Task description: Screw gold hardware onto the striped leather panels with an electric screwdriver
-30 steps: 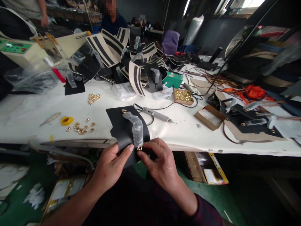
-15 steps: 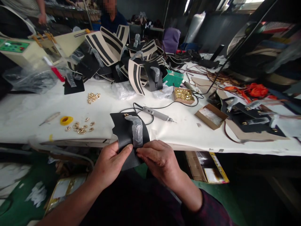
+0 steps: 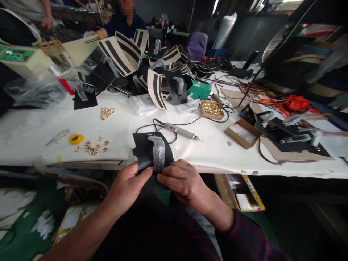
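A black leather piece (image 3: 145, 154) is held up at the table's front edge, with a plastic-wrapped strap (image 3: 158, 154) down its face and a small gold fitting (image 3: 149, 135) near its top. My left hand (image 3: 127, 188) pinches its left side, thumb in front. My right hand (image 3: 185, 181) has its fingertips closed at the strap's lower end, where a tiny metal part shows; most of that part is hidden. Just beyond the leather lies a grey pen-like electric tool (image 3: 181, 131) with a black cord. Gold fittings (image 3: 94, 148) lie loose to the left.
A yellow tape roll (image 3: 76, 139) and an awl-like tool (image 3: 58, 137) lie at left. Behind are striped panels (image 3: 119, 54). A box of gold pieces (image 3: 212, 109), an open carton (image 3: 243, 133) and more black pieces (image 3: 288, 136) stand right. A person (image 3: 126, 23) is across the table.
The leather piece has turned slightly, its top shifting right and its lower part bending back. Both hands stay on it. Across the table, the person's arm now reaches towards the pale machine.
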`<state>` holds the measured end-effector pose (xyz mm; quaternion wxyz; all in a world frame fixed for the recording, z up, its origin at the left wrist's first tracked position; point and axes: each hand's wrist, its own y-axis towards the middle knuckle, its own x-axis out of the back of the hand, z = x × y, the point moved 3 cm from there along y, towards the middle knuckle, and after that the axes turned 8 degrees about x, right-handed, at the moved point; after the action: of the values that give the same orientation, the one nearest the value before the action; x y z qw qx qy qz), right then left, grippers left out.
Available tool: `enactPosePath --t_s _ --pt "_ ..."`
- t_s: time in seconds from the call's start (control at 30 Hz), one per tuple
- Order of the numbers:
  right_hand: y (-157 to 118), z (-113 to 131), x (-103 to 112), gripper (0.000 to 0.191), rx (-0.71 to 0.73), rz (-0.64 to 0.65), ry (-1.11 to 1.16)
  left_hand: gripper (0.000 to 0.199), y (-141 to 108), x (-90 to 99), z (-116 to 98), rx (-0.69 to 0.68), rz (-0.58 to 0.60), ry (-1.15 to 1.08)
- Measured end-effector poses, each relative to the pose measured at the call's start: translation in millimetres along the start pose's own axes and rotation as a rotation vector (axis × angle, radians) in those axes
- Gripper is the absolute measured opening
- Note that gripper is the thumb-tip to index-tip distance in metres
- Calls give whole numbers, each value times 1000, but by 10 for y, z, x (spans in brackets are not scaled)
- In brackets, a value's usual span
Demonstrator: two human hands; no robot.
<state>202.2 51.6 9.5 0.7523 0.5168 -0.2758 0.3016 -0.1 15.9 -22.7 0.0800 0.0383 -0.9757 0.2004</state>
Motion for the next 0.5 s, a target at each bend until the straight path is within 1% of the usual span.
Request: enactPosePath --t_s 0.13,0.23,0.3,0.37,0.43,0.5 --pt "-79 -5 -11 28 -95 18 -17 35 -10 -35 1 47 2 -150" --pt "-159 25 -28 32 -156 -44 35 39 -23 -44 -20 54 -15 -201" --pt "-220 49 -40 33 -222 -151 68 41 -23 -42 -38 41 -25 -232" --pt "-295 57 -53 32 -353 -314 100 43 -18 -43 -54 28 -22 -259" --pt "-381 49 -83 31 -558 -482 198 42 -17 -52 -68 15 -14 -272" --pt "-450 47 -159 32 -786 -576 465 43 -33 -76 -77 2 -3 -258"
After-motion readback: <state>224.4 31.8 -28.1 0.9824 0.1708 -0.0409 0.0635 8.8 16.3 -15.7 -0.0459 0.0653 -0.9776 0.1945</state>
